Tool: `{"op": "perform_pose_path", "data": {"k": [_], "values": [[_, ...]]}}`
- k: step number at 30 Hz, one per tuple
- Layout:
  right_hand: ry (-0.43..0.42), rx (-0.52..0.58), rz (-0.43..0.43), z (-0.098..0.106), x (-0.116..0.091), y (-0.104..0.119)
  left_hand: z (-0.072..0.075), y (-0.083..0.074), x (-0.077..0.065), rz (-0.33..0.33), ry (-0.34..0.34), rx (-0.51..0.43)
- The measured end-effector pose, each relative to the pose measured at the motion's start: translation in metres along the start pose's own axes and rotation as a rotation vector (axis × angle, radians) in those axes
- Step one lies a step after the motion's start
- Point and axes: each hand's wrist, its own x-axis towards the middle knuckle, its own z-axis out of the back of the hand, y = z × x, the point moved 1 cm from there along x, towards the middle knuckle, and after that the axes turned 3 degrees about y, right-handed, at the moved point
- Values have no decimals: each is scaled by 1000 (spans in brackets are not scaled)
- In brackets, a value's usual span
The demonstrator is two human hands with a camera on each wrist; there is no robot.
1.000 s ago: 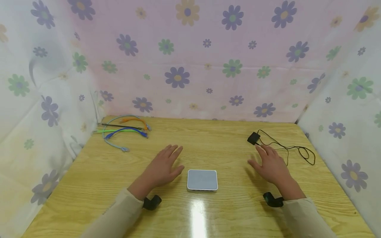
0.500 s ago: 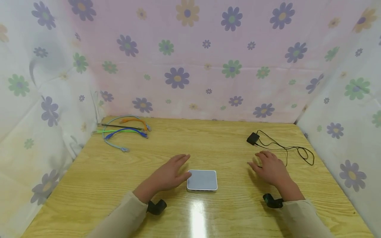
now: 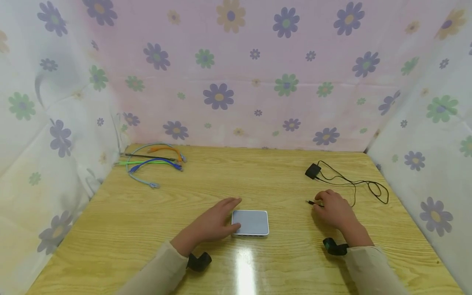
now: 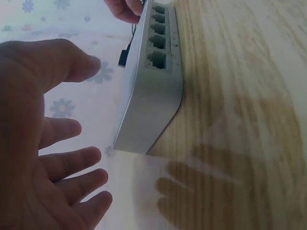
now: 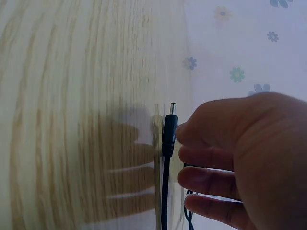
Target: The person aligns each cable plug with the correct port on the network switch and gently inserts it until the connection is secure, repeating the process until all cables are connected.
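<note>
A small white network switch (image 3: 250, 222) with a grey top lies at the middle of the table; the left wrist view shows its row of Ethernet ports (image 4: 158, 42). My left hand (image 3: 214, 223) hovers at its left side, fingers spread and thumb overlapping the top's left edge in the head view. At the right, a black barrel plug (image 5: 170, 129) with a metal tip lies along the tabletop, its cable running back. My right hand (image 3: 333, 209) is right at this plug, thumb tip beside it and fingers loosely bent, not closed round it.
The black power adapter (image 3: 313, 171) lies behind my right hand, its thin cable (image 3: 377, 190) looped to the right. Several Ethernet cables (image 3: 156, 160), blue, green, orange, black and grey, lie at the back left. Flowered cloth (image 3: 236, 123) walls the table on three sides.
My left hand has moved right and closer to the switch, its thumb now over the edge. My right hand has drawn back from near the adapter to the barrel plug.
</note>
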Motion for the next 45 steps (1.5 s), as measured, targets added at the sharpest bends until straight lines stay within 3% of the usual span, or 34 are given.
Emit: {"op": "perform_pose_path", "data": {"k": [6,25,33,45], "values": [[-30,-6,-3,-4,7,0,-5,-3,2,-23,14,7],[11,63,-48,-7,16,-6,-25,-6,13,-18,37,-29],[0,85,-26,-9,18,-7,-24,-9,9,-8,36,-47],[-57,144,45,-11,16,1,-30,2,10,-23,18,-89]]}}
